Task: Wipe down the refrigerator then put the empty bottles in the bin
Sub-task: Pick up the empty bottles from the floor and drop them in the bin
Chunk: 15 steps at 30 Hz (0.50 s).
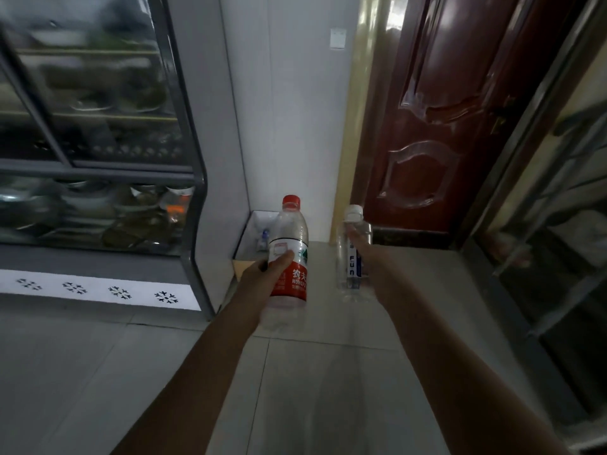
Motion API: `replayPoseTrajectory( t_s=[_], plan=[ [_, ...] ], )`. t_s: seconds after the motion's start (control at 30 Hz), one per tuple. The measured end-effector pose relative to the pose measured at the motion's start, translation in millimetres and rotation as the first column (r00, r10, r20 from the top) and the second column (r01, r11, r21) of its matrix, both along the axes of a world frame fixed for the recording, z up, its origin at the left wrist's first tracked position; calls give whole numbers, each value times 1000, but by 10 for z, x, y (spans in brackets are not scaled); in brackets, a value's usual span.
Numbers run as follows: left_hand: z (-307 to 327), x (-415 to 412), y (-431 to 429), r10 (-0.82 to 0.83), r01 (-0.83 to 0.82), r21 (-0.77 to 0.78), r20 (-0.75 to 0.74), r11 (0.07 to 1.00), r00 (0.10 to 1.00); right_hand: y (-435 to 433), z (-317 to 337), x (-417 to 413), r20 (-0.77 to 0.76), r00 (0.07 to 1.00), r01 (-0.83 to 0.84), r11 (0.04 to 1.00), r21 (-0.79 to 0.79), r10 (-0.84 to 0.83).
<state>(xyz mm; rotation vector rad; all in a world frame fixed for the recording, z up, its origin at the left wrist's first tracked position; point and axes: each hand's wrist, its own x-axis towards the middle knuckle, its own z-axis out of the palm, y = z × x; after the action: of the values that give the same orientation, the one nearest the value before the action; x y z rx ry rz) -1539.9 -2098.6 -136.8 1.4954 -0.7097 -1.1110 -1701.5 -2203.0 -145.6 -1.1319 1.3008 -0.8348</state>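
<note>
While short of the bin [254, 223], left hand [267, 270] curled around red-labelled bottle [290, 231], right hand [364, 251] around clear bottle [347, 272].

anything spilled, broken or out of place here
Nothing stands out. The left hand holds the red-label bottle and the right hand the clear bottle, both capped and upright; the bin stands in the corner.

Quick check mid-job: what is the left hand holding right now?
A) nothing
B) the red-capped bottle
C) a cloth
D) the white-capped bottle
B: the left hand grips the red-capped bottle round its label, while the right hand holds the white-capped bottle.
</note>
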Motion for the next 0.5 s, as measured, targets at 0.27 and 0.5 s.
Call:
replayPoseTrajectory(
  t_s=[0.27,0.5],
  plan=[
    [-103,233,-1216,26,-26,19,24,999,999,-1216,-117,270,-27,998,-50,999,17,50],
    [-82,769,-2504,48,-49,17,70,999,996,-2608,-138,905,-54,997,-58,995,78,63]
  ],
)
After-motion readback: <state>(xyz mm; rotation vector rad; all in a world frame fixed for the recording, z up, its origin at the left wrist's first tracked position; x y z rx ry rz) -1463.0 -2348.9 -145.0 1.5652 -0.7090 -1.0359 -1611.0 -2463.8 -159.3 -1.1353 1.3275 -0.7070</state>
